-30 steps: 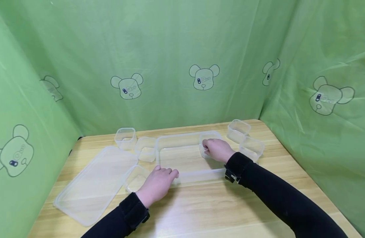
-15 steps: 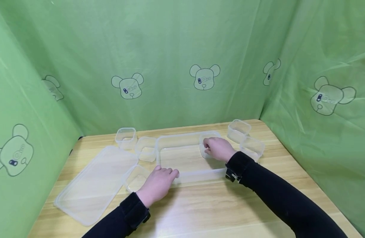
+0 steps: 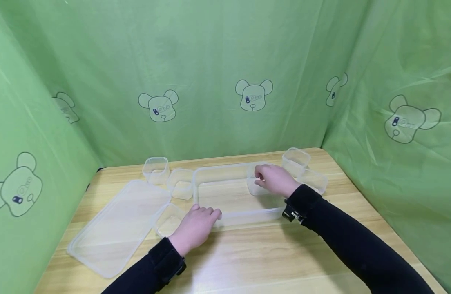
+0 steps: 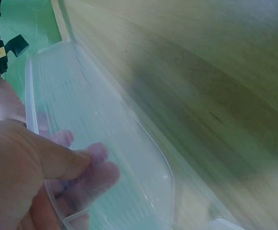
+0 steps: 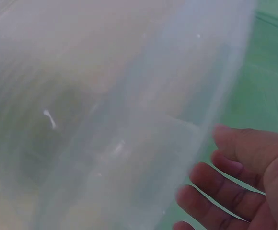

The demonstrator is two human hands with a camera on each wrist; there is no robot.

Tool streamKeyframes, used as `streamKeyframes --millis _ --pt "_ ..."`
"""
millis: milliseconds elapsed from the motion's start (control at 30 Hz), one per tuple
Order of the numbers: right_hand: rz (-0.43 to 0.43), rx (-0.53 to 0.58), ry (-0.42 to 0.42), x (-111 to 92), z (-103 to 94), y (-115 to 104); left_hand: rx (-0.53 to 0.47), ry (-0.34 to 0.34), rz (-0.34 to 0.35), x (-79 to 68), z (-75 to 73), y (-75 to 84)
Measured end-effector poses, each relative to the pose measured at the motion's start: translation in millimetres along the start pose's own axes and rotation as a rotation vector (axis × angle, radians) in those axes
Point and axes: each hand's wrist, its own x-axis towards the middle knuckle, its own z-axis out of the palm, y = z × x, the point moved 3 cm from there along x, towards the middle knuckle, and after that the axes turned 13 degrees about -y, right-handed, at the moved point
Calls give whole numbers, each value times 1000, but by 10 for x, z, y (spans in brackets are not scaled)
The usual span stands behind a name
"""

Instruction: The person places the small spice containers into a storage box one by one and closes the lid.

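Observation:
A large clear plastic food container (image 3: 247, 215) lies lengthwise across the table in the head view. My left hand (image 3: 197, 226) pinches its near wall; in the left wrist view the thumb is on one side and fingertips (image 4: 98, 153) show through the clear plastic (image 4: 124, 129). Inside the container's right end stands a small clear box (image 3: 253, 187), partly covered by my right hand (image 3: 276, 179). That hand hovers over the box with loosely bent fingers and nothing between them. The right wrist view has its fingertips (image 5: 203, 175) beside a blurred translucent wall (image 5: 144, 120).
A flat translucent lid (image 3: 119, 232) lies at the left. Small clear boxes stand around: a back-left box (image 3: 155, 173), one beside the container (image 3: 180, 187), a near-left box (image 3: 168, 220) by my left hand, and two at right, a far box (image 3: 295, 162) and a nearer box (image 3: 315, 181).
My right hand has let go of the small box inside the container and risen slightly up and to the right, its fingers loosening. My left hand stays on the near wall.

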Motion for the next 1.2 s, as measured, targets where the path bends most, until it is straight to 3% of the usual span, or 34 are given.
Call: streamKeyframes --millis 333,667,1200 --pt "11 14 50 -145 -142 126 -2 4 -2 1 10 -5" --pt "59 3 72 -346 -251 387 -4 -4 -5 -1 -2 4" --pt "161 33 71 -664 -206 787 4 -11 -3 1 3 3"
